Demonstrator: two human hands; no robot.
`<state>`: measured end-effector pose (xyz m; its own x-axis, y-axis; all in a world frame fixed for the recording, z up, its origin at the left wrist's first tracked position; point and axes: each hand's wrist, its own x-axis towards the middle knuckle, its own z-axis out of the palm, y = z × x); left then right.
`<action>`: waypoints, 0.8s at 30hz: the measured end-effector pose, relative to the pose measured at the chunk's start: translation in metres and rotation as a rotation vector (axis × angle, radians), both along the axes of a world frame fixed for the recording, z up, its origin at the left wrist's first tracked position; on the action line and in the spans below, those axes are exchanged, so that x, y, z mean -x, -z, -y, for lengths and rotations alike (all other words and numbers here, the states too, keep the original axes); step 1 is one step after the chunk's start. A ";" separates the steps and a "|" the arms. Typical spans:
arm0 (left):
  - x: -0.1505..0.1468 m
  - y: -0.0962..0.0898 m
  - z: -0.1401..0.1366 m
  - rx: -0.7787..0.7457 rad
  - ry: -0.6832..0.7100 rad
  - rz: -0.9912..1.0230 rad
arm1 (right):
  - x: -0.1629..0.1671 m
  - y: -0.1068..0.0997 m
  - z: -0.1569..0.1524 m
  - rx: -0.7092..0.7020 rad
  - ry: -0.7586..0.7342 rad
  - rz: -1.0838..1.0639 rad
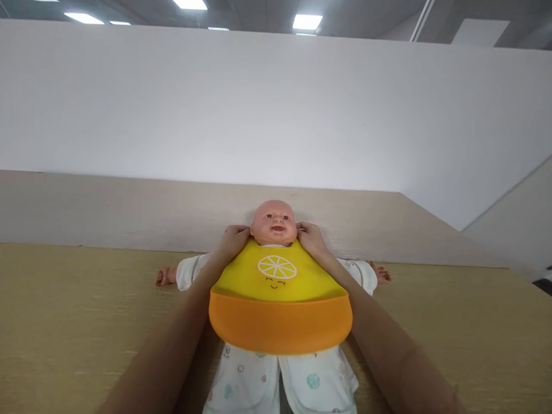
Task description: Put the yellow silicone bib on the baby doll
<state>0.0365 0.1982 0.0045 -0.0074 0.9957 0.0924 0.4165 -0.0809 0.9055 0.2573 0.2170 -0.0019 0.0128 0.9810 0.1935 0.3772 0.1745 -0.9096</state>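
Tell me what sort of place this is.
Probably an indoor office or studio space, though its exact use is unclear: a wood-grain tabletop faces a plain white partition, with bright ceiling lights visible above it.

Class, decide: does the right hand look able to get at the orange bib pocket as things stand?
Probably yes: the right hand is up beside the baby doll's head, but nothing covers the orange bib pocket below.

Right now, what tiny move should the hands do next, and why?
Perhaps bring the top ends of the bib together behind the doll: the bib lies over its front, and the left hand and right hand are by those ends, one on each side.
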 end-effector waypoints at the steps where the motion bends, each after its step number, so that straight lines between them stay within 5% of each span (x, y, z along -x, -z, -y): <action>1: 0.001 0.000 0.000 -0.002 -0.008 -0.017 | 0.000 0.001 -0.001 0.000 0.000 0.019; 24: 0.003 -0.003 0.004 0.028 -0.083 0.001 | -0.004 0.006 -0.007 -0.031 -0.031 0.095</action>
